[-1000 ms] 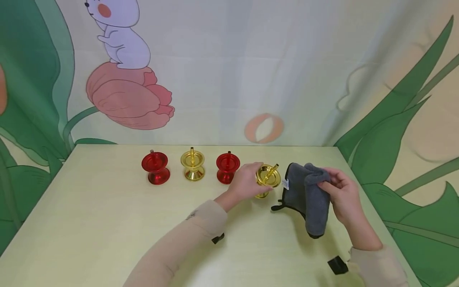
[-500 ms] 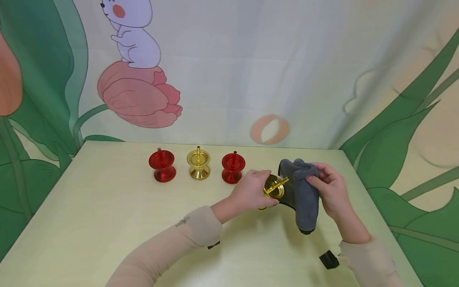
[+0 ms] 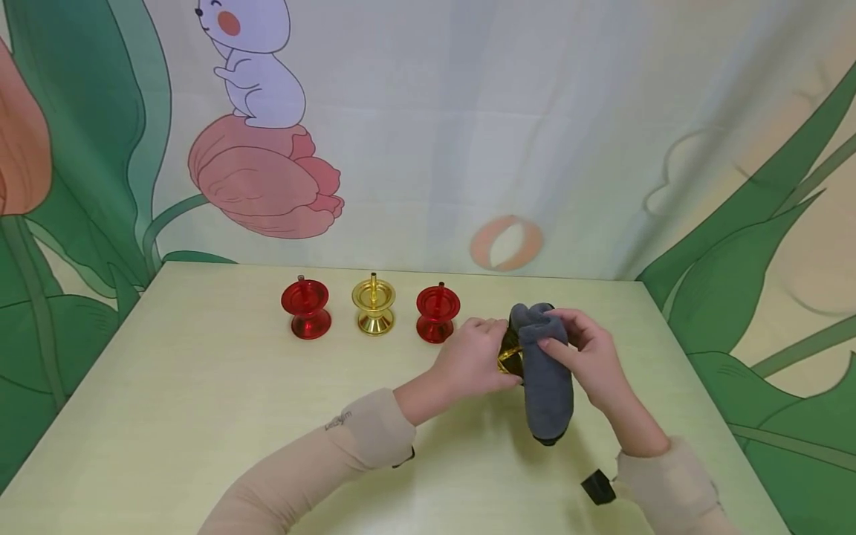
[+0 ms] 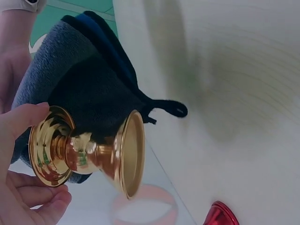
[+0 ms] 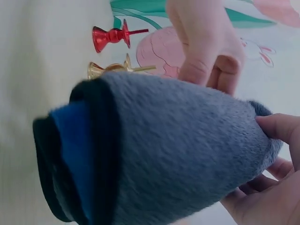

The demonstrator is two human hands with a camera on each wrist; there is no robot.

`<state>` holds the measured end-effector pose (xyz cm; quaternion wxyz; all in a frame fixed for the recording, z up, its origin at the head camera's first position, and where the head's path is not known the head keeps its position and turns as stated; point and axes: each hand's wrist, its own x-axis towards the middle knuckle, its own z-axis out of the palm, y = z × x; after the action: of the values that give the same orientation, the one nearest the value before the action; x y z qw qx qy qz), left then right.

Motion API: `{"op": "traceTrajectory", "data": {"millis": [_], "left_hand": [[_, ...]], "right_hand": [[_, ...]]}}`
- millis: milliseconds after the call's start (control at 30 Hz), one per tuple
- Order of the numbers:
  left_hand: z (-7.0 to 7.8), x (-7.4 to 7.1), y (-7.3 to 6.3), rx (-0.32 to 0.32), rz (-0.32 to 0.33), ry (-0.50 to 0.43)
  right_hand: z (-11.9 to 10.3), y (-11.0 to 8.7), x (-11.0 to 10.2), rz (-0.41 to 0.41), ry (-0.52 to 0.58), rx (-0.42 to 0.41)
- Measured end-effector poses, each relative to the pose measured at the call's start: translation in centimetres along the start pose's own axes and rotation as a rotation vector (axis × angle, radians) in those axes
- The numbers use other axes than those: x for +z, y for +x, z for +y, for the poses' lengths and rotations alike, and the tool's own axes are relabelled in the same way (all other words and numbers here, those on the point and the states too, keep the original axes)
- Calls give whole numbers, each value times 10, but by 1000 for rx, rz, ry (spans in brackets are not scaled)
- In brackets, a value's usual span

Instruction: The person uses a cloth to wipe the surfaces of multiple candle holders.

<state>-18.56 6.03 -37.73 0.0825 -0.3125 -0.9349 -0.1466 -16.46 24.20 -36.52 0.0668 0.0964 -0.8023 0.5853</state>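
Observation:
My left hand (image 3: 471,358) grips a shiny gold candle holder (image 4: 86,152) by the rim of its upper dish, thumb on one side and fingers on the other. The holder is tilted above the table; in the head view the cloth hides much of it. My right hand (image 3: 595,360) pinches a folded grey plush cloth (image 3: 548,390) at its top, thumb in front. The cloth has black edging, a blue inner layer and a black hanging loop (image 4: 171,108). It lies against the dish side of the holder, covering the spike.
A red candle holder (image 3: 436,327), a gold one (image 3: 374,319) and another red one (image 3: 310,323) stand upright in a row near the back of the pale table (image 3: 200,416). Behind them hangs a printed curtain (image 3: 414,148). A black piece (image 3: 598,487) sits by the right sleeve.
The cloth has moved left onto the gold candle holder's dish, which tilted toward it and moved slightly right. Both hands have come closer together. The whole view shifted slightly.

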Motion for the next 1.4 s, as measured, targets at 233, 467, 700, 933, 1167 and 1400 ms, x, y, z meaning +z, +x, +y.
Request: {"op": "traceTrajectory", "data": {"millis": [233, 467, 700, 933, 1167, 1400], "left_hand": [[0, 3, -8, 29, 69, 38], [-8, 2, -15, -44, 92, -152], [-15, -2, -17, 0, 73, -264], [-19, -9, -22, 37, 149, -202], [-21, -17, -26, 23, 84, -96], [-15, -19, -25, 50, 73, -106]], "right_hand": [[-3, -5, 10, 72, -150, -8], [-2, -7, 13, 175, 56, -33], [1, -8, 14, 124, 263, -115], [-7, -6, 9, 131, 301, -87], [-26, 0, 2, 236, 346, -115], [-32, 8, 15, 233, 133, -127]]}}
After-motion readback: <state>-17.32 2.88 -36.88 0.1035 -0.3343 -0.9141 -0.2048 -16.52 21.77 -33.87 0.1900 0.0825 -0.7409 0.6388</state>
